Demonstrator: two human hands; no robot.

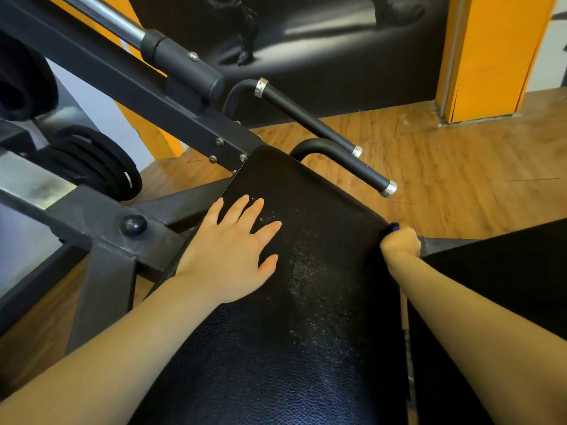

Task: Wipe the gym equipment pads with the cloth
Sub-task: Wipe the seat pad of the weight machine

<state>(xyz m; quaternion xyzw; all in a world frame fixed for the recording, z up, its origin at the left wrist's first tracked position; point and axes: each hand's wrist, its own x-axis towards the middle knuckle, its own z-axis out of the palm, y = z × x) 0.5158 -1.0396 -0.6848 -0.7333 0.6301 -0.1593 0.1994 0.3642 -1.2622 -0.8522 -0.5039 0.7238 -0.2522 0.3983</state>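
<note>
Pad (306, 271), black and leather-grained, runs from the bottom of the view up to the machine's frame (101, 240); pale specks and a dull streak lie down its middle, so the surface does not look finished. Cloth (389, 227) shows only as a small dark-blue scrap at the pad's right edge, bunched in the right hand (400, 242), whose fingers are curled tight round it. Left hand (231, 253) lies flat on the pad's left half, fingers straight and spread, holding nothing; it appears to steady the pad. Two black handles (325, 130) with silver end caps stand just beyond the pad's top; weight plates (92, 162) sit on the frame to the left; wooden floor (460, 167) lies beyond.

Risks, as judged: the cloth works the edge while the speckled centre goes unwiped; the resting palm may smear the cleaned part; a balled cloth may give little contact.
</note>
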